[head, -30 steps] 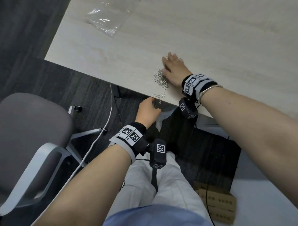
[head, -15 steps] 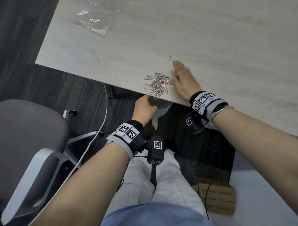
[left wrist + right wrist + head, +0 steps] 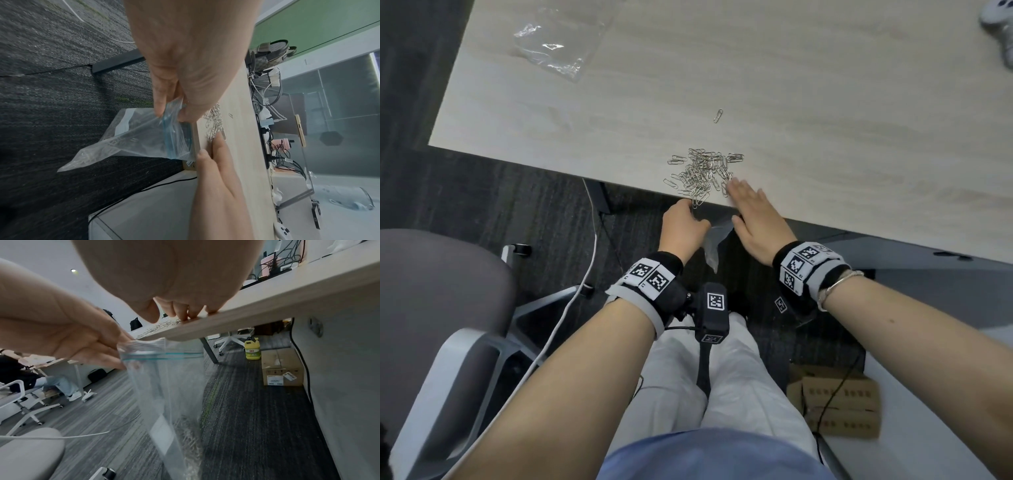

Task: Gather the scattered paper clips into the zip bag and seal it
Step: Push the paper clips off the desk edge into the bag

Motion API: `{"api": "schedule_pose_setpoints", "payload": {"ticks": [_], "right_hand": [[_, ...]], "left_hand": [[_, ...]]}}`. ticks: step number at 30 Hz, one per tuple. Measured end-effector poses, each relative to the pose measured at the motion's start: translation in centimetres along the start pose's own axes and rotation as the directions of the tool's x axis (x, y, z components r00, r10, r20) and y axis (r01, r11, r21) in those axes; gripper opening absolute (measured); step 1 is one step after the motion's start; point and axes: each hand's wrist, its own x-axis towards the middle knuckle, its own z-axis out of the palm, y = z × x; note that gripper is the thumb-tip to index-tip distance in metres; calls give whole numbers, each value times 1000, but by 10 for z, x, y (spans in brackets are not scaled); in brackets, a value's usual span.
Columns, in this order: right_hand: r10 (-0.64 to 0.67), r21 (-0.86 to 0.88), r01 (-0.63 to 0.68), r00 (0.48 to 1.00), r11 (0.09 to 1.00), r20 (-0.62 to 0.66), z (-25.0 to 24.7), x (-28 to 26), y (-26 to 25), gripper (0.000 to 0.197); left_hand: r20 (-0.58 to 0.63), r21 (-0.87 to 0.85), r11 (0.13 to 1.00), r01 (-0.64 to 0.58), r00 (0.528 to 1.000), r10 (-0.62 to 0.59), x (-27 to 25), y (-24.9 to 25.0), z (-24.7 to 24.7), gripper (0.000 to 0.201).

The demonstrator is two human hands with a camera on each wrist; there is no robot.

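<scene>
A pile of silver paper clips lies at the near edge of the pale wooden table, also seen as paper clips and paper clips. One stray clip lies farther in. My left hand pinches the top of a clear zip bag with a blue seal strip, holding the zip bag just below the table edge. My right hand lies flat with straight fingers on the table edge, touching the right side of the pile.
A second clear plastic bag lies at the table's far left. A grey office chair stands at left, a white cable runs over the dark carpet. Cardboard boxes sit under the table; a white object is at the far right.
My right hand has drawn back toward the table edge, sweeping the clips into a pile near the edge. The left hand stays below the edge with the bag.
</scene>
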Motion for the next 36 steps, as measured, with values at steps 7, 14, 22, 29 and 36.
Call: {"api": "schedule_pose_setpoints", "payload": {"ticks": [7,14,22,29,36], "right_hand": [[78,45,-76,996,996,-50,-17,34,8,55],[4,26,-5,1000,1000,18,-8,17,-2,54],[-112,140,102,992,985,65,8,-16,-26,59],[-72,155,84,994,984,-83,0,3,-26,49],[-48,140,61,994,988,-95,1,31,-29,48]], "left_hand": [[-7,16,1000,4,1000,-4,-1,-2,3,20],[-19,29,1000,9,1000,-9,-2,3,3,17],[-10,-8,1000,30,1000,-30,-1,1,4,10],[-20,-23,999,24,999,-25,-1,-3,-1,15],[-104,-26,998,62,993,-64,9,-14,-15,19]]}}
